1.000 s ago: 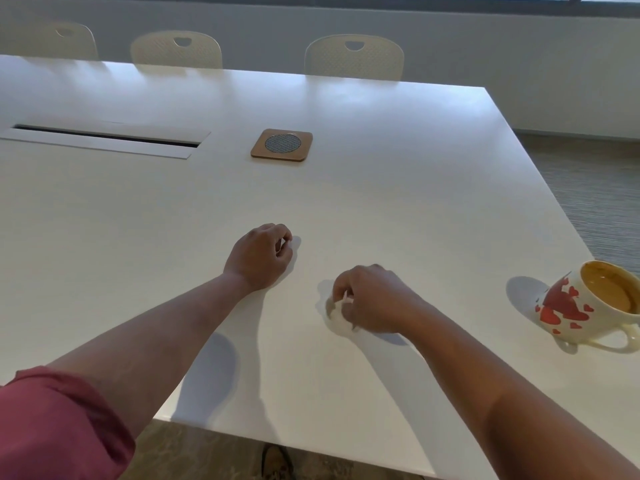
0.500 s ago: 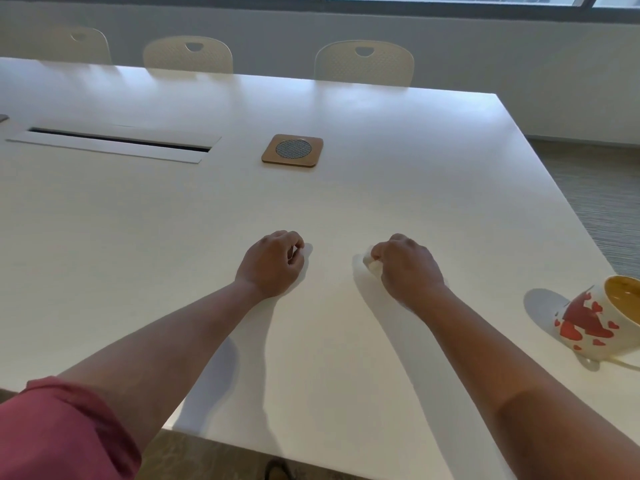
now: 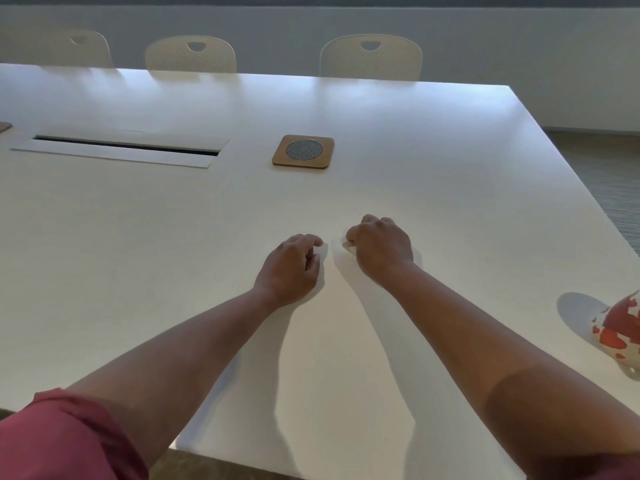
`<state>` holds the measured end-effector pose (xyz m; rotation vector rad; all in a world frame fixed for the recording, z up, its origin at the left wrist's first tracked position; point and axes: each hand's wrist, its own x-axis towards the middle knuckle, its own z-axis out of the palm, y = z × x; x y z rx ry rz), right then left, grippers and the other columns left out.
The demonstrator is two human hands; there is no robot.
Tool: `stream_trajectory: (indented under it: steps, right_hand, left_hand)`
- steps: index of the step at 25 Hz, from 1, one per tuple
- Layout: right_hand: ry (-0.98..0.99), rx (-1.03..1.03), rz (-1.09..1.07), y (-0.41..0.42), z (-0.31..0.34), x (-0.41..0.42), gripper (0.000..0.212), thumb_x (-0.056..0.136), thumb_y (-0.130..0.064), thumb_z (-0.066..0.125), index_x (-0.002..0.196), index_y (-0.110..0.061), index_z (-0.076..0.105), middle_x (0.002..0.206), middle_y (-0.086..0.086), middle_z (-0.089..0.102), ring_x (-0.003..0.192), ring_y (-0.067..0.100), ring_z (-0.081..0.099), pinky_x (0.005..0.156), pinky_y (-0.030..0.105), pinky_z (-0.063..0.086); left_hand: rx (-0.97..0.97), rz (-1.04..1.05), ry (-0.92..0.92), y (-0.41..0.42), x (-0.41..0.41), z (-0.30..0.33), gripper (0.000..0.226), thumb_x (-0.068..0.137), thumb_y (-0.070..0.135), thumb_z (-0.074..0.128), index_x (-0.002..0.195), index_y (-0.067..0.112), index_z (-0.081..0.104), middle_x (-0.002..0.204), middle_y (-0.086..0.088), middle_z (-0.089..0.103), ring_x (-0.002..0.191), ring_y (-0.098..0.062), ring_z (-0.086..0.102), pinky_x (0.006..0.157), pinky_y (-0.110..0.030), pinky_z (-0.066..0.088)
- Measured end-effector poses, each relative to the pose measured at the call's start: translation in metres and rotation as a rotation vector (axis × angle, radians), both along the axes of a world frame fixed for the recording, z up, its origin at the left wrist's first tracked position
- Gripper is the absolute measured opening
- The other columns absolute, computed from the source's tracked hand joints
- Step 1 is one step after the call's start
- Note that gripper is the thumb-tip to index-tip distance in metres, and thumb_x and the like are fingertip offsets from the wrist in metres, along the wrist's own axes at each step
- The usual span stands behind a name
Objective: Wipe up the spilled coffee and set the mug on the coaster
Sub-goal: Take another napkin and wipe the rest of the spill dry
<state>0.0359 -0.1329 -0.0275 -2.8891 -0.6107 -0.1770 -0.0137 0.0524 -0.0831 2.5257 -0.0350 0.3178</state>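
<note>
I see the white table [image 3: 398, 140] with the coaster [image 3: 303, 151] beyond both hands and the mug [image 3: 620, 332] at its right edge. My left hand [image 3: 289, 268] rests loosely curled, holding nothing; my right hand [image 3: 381, 249] grips a white wad [image 3: 347, 244] against the table.

1. A wide white table [image 3: 398, 140] fills the view, with a long slot [image 3: 124, 147] at ten o'clock.
2. Three pale chairs [image 3: 370, 57] line twelve o'clock.
3. Grey carpet [image 3: 609, 181] lies at three o'clock.
</note>
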Motion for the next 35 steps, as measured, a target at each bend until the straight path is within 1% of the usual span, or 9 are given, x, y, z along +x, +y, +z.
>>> stream_trajectory:
  steps: [8,12,17,20,22,25,28,31,35]
  right_hand:
    - [0.154,0.07,0.16,0.019,0.001,-0.034,0.046,0.088,-0.002,0.05,0.105,-0.034,0.077,0.115,-0.008,0.068,0.099,0.024,0.062,0.076,0.032,0.048]
    - [0.224,0.103,0.191,0.019,0.002,-0.071,0.044,0.086,0.001,0.051,0.097,-0.032,0.078,0.111,-0.013,0.071,0.098,0.022,0.059,0.079,0.035,0.051]
    - [0.375,0.173,0.237,0.002,0.002,-0.115,0.036,0.075,-0.004,0.05,0.072,-0.032,0.072,0.091,-0.017,0.073,0.089,0.011,0.055,0.08,0.03,0.05]
    - [0.459,0.264,0.103,-0.029,0.007,-0.117,0.031,0.063,-0.013,0.045,0.064,-0.031,0.07,0.082,-0.015,0.073,0.083,0.004,0.062,0.075,0.028,0.053]
    - [0.329,0.392,-0.102,-0.058,0.01,-0.105,0.032,0.06,-0.016,0.045,0.066,-0.028,0.075,0.082,-0.013,0.074,0.078,0.003,0.065,0.071,0.025,0.05]
    - [0.107,0.398,-0.496,-0.106,0.007,-0.084,0.033,0.069,-0.018,0.05,0.079,-0.026,0.08,0.095,-0.007,0.076,0.086,0.017,0.066,0.071,0.024,0.043]
    - [0.077,0.289,-0.717,-0.131,-0.007,-0.078,0.031,0.082,-0.012,0.055,0.101,-0.021,0.079,0.111,0.01,0.074,0.103,0.034,0.066,0.08,0.032,0.049]
    - [0.082,0.237,-0.693,-0.122,-0.013,-0.076,0.035,0.085,-0.007,0.051,0.107,-0.018,0.077,0.113,0.016,0.071,0.105,0.039,0.065,0.088,0.038,0.052]
    - [0.12,0.176,-0.503,-0.075,-0.007,-0.084,0.03,0.083,-0.013,0.053,0.101,-0.019,0.076,0.107,0.013,0.071,0.099,0.036,0.067,0.082,0.032,0.048]
  left_hand:
    - [-0.13,-0.011,0.033,0.003,0.001,0.006,0.04,0.094,0.002,0.047,0.128,0.014,0.064,0.111,-0.001,0.065,0.098,-0.018,0.06,0.085,-0.03,0.046]
    - [-0.106,-0.044,0.045,0.001,-0.001,0.006,0.043,0.093,0.002,0.048,0.131,0.013,0.063,0.114,-0.002,0.064,0.102,-0.022,0.062,0.084,-0.028,0.043]
    - [-0.01,-0.072,0.023,0.0,-0.003,0.005,0.041,0.098,0.004,0.041,0.131,0.01,0.065,0.13,-0.008,0.062,0.119,-0.03,0.06,0.101,-0.039,0.049]
    - [0.037,-0.074,0.029,-0.001,-0.004,0.005,0.041,0.095,0.002,0.042,0.127,0.011,0.067,0.129,-0.011,0.062,0.12,-0.034,0.058,0.102,-0.04,0.047]
    - [0.056,-0.071,0.032,0.0,-0.004,0.005,0.042,0.093,0.001,0.043,0.126,0.011,0.067,0.128,-0.011,0.061,0.12,-0.035,0.058,0.103,-0.04,0.047]
    - [0.057,-0.063,0.046,-0.002,-0.005,0.007,0.042,0.093,0.001,0.043,0.125,0.012,0.067,0.128,-0.011,0.061,0.119,-0.036,0.057,0.102,-0.04,0.046]
    - [0.058,-0.058,0.045,-0.002,-0.006,0.009,0.04,0.093,0.001,0.045,0.125,0.011,0.067,0.126,-0.013,0.062,0.118,-0.037,0.057,0.101,-0.042,0.047]
    - [0.064,-0.062,0.05,-0.005,-0.007,0.011,0.04,0.091,0.002,0.048,0.124,0.01,0.067,0.126,-0.013,0.062,0.118,-0.038,0.057,0.102,-0.043,0.047]
    - [0.07,-0.052,0.06,-0.006,-0.008,0.013,0.042,0.09,0.0,0.047,0.125,0.011,0.067,0.127,-0.013,0.062,0.119,-0.038,0.057,0.103,-0.043,0.047]
